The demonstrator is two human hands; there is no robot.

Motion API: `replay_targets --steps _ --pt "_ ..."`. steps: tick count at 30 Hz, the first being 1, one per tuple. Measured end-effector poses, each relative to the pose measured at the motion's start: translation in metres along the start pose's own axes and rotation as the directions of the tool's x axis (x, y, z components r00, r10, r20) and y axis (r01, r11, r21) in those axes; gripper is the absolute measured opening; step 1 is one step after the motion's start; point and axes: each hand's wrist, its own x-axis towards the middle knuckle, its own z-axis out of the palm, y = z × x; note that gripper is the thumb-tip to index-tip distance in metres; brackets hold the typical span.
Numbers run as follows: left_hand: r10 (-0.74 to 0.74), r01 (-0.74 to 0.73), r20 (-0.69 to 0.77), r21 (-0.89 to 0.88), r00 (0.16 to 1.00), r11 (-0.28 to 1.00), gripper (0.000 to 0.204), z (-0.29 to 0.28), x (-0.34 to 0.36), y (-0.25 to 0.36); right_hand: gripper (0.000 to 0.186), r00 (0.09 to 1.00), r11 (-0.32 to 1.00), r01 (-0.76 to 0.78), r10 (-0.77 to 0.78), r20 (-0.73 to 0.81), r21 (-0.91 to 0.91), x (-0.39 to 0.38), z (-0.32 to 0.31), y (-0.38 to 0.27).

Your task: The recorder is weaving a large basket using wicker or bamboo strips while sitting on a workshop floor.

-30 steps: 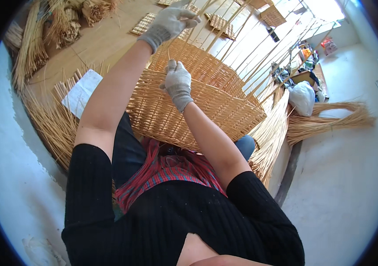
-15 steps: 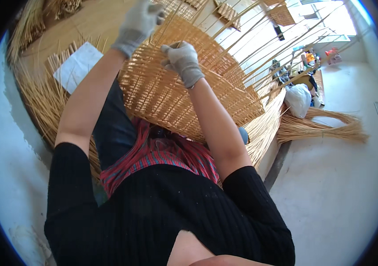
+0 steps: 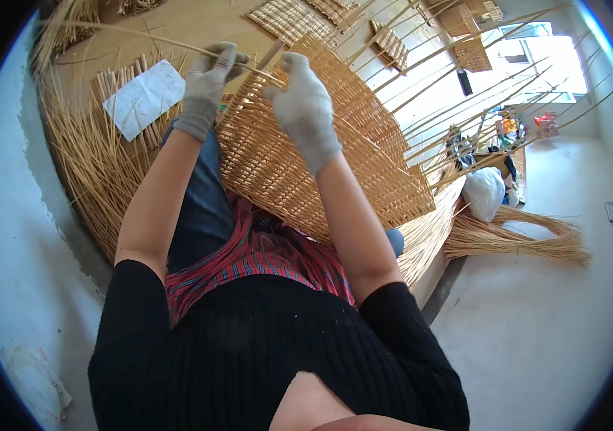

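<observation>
A half-woven wicker basket (image 3: 263,151) rests tilted on my lap, with long loose stakes (image 3: 457,93) sticking out to the far right. My left hand (image 3: 211,80), in a pale knit glove, pinches a long thin wicker rod (image 3: 127,32) at the basket's upper left corner. The rod's free length reaches far left, and its other end runs toward my right hand. Also gloved, my right hand (image 3: 305,108) is over the basket's top edge, thumb and forefinger apart with the rod between them. Its other fingers are partly hidden.
A heap of loose wicker (image 3: 94,176) lies at my left, with a white sheet (image 3: 145,99) on cut sticks. Woven panels (image 3: 288,21) lie on the floor ahead. At the right are a bundled wicker coil (image 3: 536,241), a white plastic bag (image 3: 484,192) and a wall (image 3: 536,323).
My left hand has come down and nearer the basket's corner, drawing the rod out to the left. The right hand has left its pinch at the rim and its thumb has lifted.
</observation>
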Motion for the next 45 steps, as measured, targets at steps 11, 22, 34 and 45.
replay_targets --steps 11,22,34,45 --pt "-0.311 0.314 0.045 -0.157 0.949 0.936 0.019 -0.026 0.005 0.002 0.045 0.897 0.948 -0.292 0.225 0.381 0.127 0.047 0.037 0.036" --pt "-0.623 0.604 0.086 0.176 0.777 0.777 0.029 -0.044 0.069 -0.010 0.030 0.957 0.989 -0.145 0.137 0.255 0.014 0.052 0.051 0.031" --pt "-0.608 -0.369 0.409 0.908 0.681 0.198 0.060 0.053 0.109 0.019 0.036 0.942 0.947 -0.318 0.310 0.127 0.044 0.045 0.064 0.029" --pt "-0.598 0.170 0.402 0.714 0.693 0.679 0.044 0.036 0.090 0.011 0.047 0.901 0.776 -0.005 0.277 -0.333 0.631 -0.033 0.045 0.004"
